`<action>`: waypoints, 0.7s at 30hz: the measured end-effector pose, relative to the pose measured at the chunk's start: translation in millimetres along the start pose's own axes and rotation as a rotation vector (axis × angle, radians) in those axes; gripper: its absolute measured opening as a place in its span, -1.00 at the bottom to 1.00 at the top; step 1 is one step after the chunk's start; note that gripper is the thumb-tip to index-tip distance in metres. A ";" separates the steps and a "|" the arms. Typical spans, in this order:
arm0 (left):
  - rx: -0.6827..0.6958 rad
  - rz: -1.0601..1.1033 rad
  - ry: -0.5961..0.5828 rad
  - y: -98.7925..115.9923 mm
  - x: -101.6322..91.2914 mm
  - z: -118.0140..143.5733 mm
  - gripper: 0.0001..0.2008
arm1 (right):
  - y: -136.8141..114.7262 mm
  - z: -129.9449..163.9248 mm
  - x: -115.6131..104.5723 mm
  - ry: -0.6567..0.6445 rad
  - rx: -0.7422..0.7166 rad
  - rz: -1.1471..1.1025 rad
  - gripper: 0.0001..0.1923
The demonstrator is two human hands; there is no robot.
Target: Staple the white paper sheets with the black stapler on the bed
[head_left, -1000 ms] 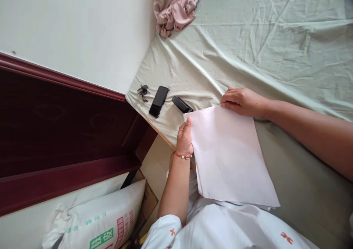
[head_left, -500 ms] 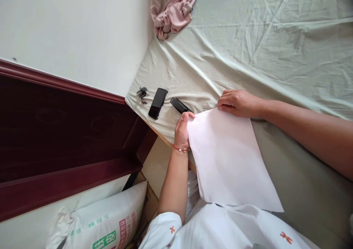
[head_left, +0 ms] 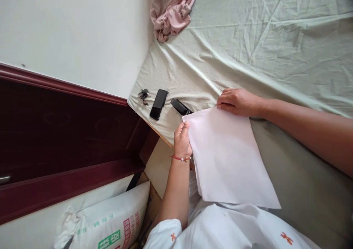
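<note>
1. Paper sheet (head_left: 228,157) lies on the bed (head_left: 248,50), beside the stapler (head_left: 180,106).
2. Your left hand (head_left: 182,140) pinches its corner nearest the stapler.
3. Your right hand (head_left: 238,102) grips its far corner.

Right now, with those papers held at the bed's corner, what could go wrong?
The white sheets overhang the bed edge toward the person's lap, pinned only at their far corners by the left hand and right hand; they might slide off or crease. The stapler, just beyond the left hand, could get nudged.
</note>
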State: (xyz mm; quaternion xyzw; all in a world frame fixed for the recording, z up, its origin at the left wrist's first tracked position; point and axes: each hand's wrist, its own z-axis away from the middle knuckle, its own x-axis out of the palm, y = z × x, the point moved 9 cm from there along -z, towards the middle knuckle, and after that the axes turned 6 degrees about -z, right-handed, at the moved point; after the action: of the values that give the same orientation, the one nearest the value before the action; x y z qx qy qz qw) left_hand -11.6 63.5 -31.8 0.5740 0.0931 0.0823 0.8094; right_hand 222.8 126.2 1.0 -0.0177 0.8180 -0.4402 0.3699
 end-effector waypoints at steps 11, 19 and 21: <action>-0.071 0.012 0.148 0.5 -2.9 -7.6 -0.49 | 7.8 -1.4 0.2 0.033 0.034 0.036 -0.70; -0.165 -0.085 0.172 -1.6 -1.3 -19.6 -0.55 | 12.1 -1.2 -1.6 0.029 0.129 0.006 -0.73; -0.203 -0.095 0.217 -3.7 -5.6 -21.9 -0.61 | 14.7 -0.3 -6.3 0.057 0.193 -0.010 -0.70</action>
State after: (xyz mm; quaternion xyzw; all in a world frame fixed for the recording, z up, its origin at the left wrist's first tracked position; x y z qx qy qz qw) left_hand -22.3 81.0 -42.1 0.4720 0.1985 0.1144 0.8513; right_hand 231.6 137.6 -5.9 0.0267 0.7817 -0.5192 0.3444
